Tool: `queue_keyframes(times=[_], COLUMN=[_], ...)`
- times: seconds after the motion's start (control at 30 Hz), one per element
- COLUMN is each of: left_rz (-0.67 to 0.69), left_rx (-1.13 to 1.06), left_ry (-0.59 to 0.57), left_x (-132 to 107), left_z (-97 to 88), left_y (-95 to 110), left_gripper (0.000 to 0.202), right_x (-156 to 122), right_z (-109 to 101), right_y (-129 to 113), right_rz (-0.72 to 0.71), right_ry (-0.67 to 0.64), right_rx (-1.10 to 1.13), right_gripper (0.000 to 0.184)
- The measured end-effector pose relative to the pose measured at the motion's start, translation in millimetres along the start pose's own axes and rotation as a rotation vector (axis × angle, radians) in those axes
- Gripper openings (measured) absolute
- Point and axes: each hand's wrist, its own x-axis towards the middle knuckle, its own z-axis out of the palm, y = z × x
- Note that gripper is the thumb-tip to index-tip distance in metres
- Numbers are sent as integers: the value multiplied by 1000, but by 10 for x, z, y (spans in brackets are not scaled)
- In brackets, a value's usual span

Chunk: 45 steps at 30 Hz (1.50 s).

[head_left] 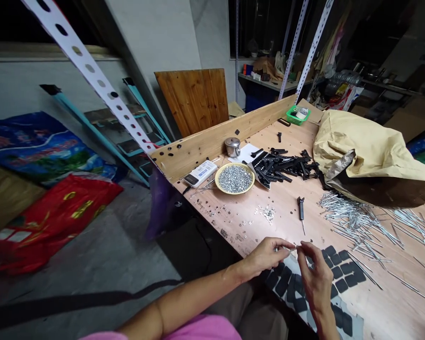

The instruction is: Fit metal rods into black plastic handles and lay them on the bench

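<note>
My left hand [269,255] and my right hand [315,271] meet fingertip to fingertip over the near edge of the table. Both are closed in a pinch around something small, thin and pale, mostly hidden by the fingers. Beneath them lie rows of black rounded pads [342,284] on a pale sheet. Just beyond my hands is a black handle-like part [301,208] with a thin metal rod sticking out toward me. To the right spreads a heap of thin metal rods [361,222]. Small loose washers [268,214] lie ahead on the left.
A yellow bowl [234,191] of small metal pieces stands near a white power bank [201,173] and a lidded metal pot [232,147]. Black plastic parts [283,166] are piled behind. A large paper sack [368,141] lies at right. A wooden board [205,139] edges the table's left side.
</note>
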Motion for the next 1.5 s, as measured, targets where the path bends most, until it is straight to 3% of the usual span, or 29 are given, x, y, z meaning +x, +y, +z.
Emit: queue_keyframes(times=[0.17,0.37,0.57,0.67,0.73,0.83,1.0,1.13,1.27,1.37,1.5], left_rz=[42,90,155,205,242,160,-30,-110,-185,-146,32], left_rx=[-43,23,74,99,115,112,64,4,-42,3,159], left_ry=[-30,-10,55,88,111,102,-49,-184,-260,-297,-253], left_x=[14,6,44,52,43,9,-55,-39,6,10,-23], left_z=[-7,33,63,97,116,114,45,-15,-46,-34,18], left_y=[5,29,-35,-75,-89,-72,30,38,-34,-76,-71], left_gripper=[51,41,39,33,27,27,46,57,57,51,36], right_x=[15,10,-66,-109,-128,-142,-110,-40,18,56,80], right_z=[25,38,60,47,27,-3,-87,-234,-395,-480,-531], right_y=[-6,-61,14,119,182,206,80,30,14,-29,-64], right_rz=[311,389,237,11,-172,-322,-158,-96,-124,-134,-119], right_ry=[19,44,109,125,60,-24,-9,-196,-371,-431,-462], right_rx=[338,475,358,96,-27,-70,-72,36,38,8,-20], right_gripper=[36,41,33,21,11,9,20,25,23,23,24])
